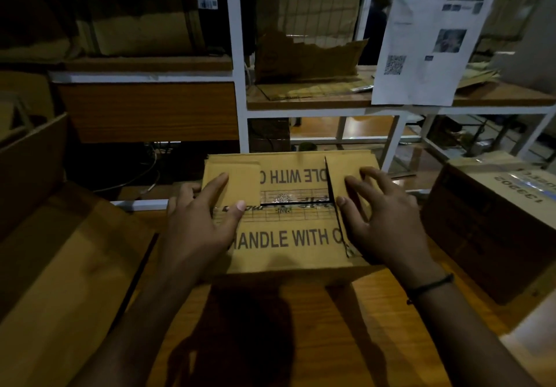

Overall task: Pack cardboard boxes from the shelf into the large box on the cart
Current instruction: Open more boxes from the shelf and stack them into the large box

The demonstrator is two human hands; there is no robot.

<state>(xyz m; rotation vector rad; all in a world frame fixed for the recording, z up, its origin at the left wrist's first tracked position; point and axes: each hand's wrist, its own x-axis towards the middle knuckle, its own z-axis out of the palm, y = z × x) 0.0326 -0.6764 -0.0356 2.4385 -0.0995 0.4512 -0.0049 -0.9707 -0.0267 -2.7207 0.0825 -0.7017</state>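
Pressing box (pixel 285 239), left hand (pixel 198 221), right hand (pixel 382 215) spread

Open box (pixel 60 251) left, taped carton (pixel 481 230) right — shelf post (pixel 232 25) ahead.

I see both hands on the printed cardboard box (pixel 288 236), mid-tabletop (pixel 301 326): left hand (pixel 198 224) pressing its left flap, right hand (pixel 385 218) spread over the right flap. Open large box (pixel 60 260) near left, another carton (pixel 493 221) right, shelf (pixel 301 102) far behind.
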